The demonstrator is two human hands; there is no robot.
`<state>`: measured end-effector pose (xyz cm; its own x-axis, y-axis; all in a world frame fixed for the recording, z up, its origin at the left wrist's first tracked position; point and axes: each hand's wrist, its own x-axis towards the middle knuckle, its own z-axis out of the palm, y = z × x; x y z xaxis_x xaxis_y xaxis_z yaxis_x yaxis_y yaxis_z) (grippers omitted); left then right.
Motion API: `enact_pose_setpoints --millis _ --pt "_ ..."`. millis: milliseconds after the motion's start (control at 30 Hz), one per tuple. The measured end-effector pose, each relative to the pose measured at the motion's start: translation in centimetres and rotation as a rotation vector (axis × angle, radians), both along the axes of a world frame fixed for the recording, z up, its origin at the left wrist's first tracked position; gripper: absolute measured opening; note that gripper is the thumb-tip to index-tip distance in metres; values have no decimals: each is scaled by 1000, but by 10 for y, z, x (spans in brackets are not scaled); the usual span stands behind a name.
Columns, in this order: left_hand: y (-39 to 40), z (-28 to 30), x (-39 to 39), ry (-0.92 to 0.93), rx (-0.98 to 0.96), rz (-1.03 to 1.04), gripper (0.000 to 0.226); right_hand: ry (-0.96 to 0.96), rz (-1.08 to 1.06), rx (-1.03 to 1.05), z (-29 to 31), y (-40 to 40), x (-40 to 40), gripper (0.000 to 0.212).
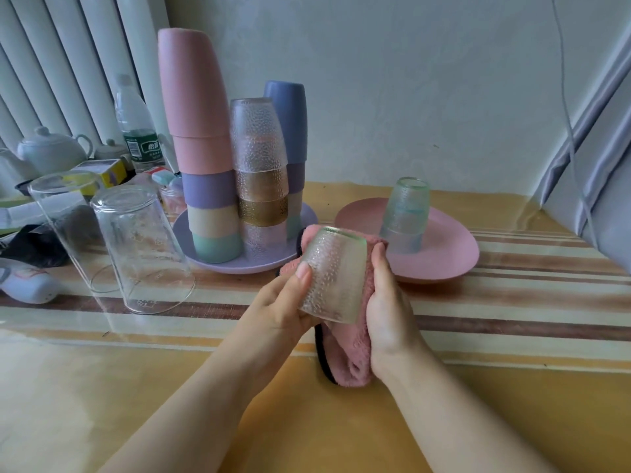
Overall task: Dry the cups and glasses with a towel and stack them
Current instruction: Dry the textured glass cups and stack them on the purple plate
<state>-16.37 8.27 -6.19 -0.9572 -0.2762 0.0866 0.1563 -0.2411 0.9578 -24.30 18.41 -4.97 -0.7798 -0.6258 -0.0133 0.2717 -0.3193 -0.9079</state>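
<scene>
Glass in both hands, centre frame

Dimpled glass (333,276) held above the striped table (512,319), tilted, base pointing up and away; left hand (283,308) grips its near side, thumb curled on the wall; right hand (389,308) curled round the pink towel (351,353), pressing it against the glass's right side; towel hangs below both hands.

Right of centre: pink plate (450,254) carrying a greenish textured stack (406,215), upside down, probably two glasses, edges blurred; left of centre: purple plate (256,264) with nested pastel cups (201,148) and a dimpled glass stack (261,172); left frame: two clear tumblers (143,247) inverted on the table.
</scene>
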Motion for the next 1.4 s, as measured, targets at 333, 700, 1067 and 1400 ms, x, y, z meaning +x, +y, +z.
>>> enact_pose_setpoints --millis 333,700,1067,1400 --pt "-8 -5 -5 6 -352 598 33 226 -149 281 -2 2 -2 82" --pt "-7 -2 0 -54 -576 244 51 458 -141 233 -6 -1 11 36" --pt "-2 8 4 2 -105 100 46 -28 47 -56 -6 -7 8 71" --pt "-10 3 1 38 -404 657 15 301 -104 331 2 1 10 81"
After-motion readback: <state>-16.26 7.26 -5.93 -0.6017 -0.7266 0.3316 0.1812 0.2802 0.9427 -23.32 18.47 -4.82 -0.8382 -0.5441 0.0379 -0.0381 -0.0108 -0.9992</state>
